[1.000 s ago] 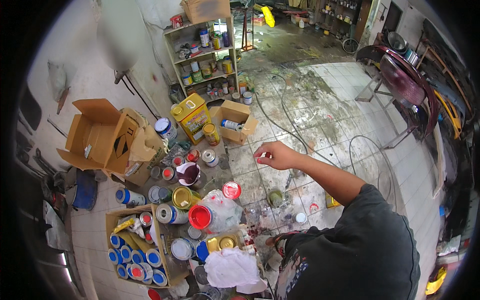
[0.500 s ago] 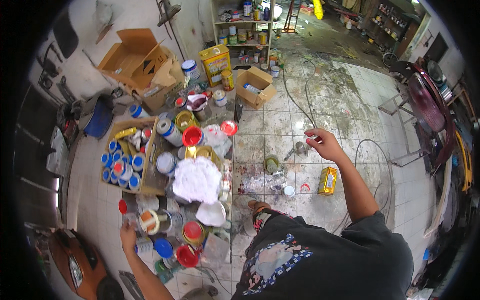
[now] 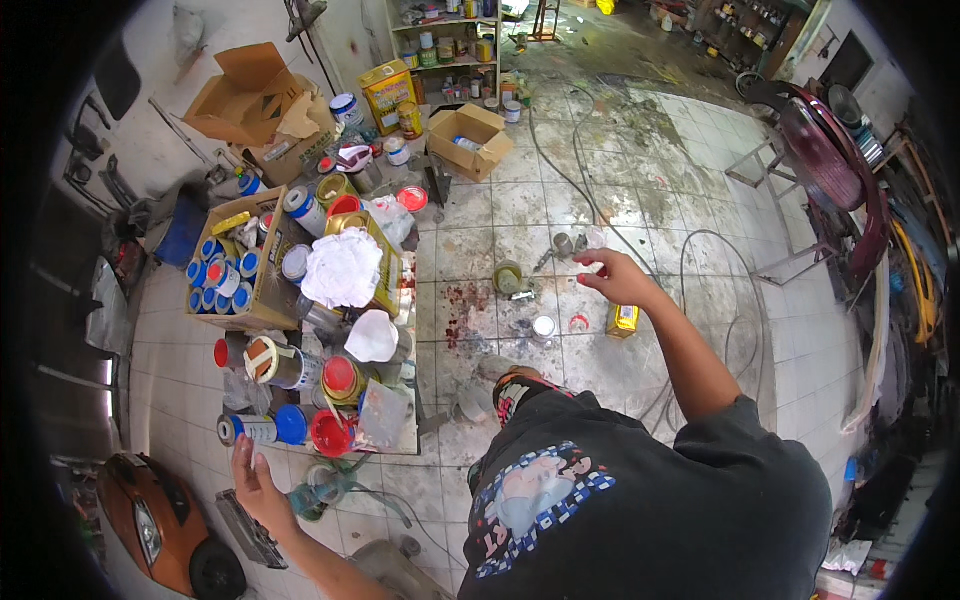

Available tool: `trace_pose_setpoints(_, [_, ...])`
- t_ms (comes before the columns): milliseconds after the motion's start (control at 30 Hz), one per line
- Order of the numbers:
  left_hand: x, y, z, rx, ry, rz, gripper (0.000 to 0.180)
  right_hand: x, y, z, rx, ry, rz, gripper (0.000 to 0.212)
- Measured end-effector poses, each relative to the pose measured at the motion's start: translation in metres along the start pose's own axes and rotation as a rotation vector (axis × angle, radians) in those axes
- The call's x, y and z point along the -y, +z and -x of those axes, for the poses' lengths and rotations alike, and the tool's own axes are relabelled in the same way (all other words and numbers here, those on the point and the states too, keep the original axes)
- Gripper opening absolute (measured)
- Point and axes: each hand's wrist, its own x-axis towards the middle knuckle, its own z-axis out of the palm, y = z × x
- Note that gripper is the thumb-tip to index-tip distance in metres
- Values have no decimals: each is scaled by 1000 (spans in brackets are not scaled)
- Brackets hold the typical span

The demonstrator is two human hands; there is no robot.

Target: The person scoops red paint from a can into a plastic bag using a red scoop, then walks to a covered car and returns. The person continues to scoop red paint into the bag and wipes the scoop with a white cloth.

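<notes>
Holds the left hand open, fingers spread, at the near edge of a silver-ended can; cannot tell whether touching it. Has a blue lid just right of that can, and a red tub farther right. Farther ahead of the left hand, has a box of cans and a white cloth. Holds the right hand half open above the floor, thumb and forefinger apart, with a yellow tin just nearer and a white lid to its left.
</notes>
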Motion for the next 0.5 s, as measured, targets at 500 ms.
trace_pose_setpoints(500, [-115, -23, 86, -346, 242, 128, 36, 150, -148, 25, -161, -981, -456, 40])
